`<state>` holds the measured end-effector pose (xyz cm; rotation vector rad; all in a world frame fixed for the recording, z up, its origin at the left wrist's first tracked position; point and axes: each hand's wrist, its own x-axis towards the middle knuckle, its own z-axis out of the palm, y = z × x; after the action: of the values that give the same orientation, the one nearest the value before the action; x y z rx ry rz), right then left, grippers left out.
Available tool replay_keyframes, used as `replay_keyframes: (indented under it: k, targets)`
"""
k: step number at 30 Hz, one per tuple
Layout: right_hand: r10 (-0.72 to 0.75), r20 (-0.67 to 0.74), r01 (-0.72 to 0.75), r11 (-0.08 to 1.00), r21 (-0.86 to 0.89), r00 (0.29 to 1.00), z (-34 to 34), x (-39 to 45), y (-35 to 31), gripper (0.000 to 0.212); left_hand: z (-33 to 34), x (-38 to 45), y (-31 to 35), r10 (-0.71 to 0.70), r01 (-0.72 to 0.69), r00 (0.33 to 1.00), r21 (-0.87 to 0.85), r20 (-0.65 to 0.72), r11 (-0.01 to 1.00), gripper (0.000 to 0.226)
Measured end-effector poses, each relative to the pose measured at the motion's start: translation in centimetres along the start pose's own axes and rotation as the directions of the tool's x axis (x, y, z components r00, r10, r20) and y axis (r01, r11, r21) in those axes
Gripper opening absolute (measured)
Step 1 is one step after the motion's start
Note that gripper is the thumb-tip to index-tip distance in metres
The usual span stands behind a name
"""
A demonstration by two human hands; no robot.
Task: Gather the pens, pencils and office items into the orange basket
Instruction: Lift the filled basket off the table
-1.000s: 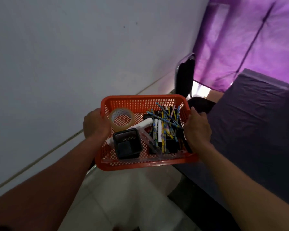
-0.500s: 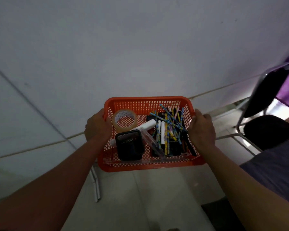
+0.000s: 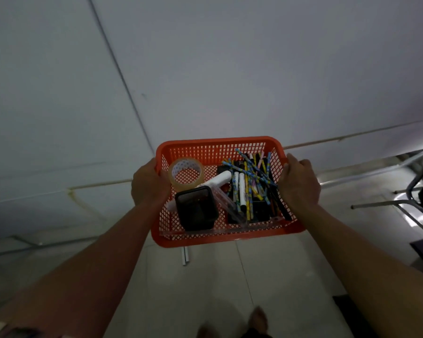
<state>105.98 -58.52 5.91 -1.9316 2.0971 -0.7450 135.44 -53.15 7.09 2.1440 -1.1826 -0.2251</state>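
- Orange basket (image 3: 220, 150) is hanging in the air above the tiled floor (image 3: 205, 284) — carried between both hands.
- Inside it: tape roll (image 3: 186, 174), black mesh cup (image 3: 196, 208), pencils (image 3: 250, 181).
- Left hand (image 3: 149, 182) is gripping the left rim.
- Right hand (image 3: 299, 182) is gripping the right rim.

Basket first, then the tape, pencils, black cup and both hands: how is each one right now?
orange basket: held up above the floor, level, full of things.
tape roll: inside, leaning at the left wall.
pencils: piled crisscross on the right side.
black mesh cup: inside, tipped toward the camera.
left hand: grips the left rim.
right hand: grips the right rim.
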Motion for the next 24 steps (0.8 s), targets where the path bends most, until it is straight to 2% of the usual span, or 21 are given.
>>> replay_keyframes:
  k: [5,11,15,21,24]
  targets:
    - [-0.027,0.029,0.028,0.999,-0.017,0.999,2.7,-0.1,-1.6,0.04,0.6,-0.5,-3.6,-0.086,0.086,0.996,0.026,-0.019,0.996,0.021]
    - [0.047,0.056,-0.044,0.998,-0.041,0.997,7.7,0.4,1.3,0.031,4.5,0.3,-6.0,-0.101,0.099,0.994,0.069,0.031,0.993,0.029]
    - [0.105,0.111,-0.1,0.994,-0.054,0.988,10.8,0.3,3.6,0.025,8.6,0.5,-7.7,-0.1,0.095,0.994,0.097,0.044,0.991,0.034]
    - [0.142,0.204,-0.138,0.99,-0.034,0.969,16.3,0.2,5.7,0.035,15.2,0.1,-12.4,-0.127,0.112,0.986,0.14,0.104,0.984,0.032]
    - [0.183,0.232,-0.177,0.983,-0.048,0.955,21.6,-0.1,7.6,0.039,20.0,-0.5,-16.3,-0.157,0.131,0.977,0.178,0.143,0.975,0.037]
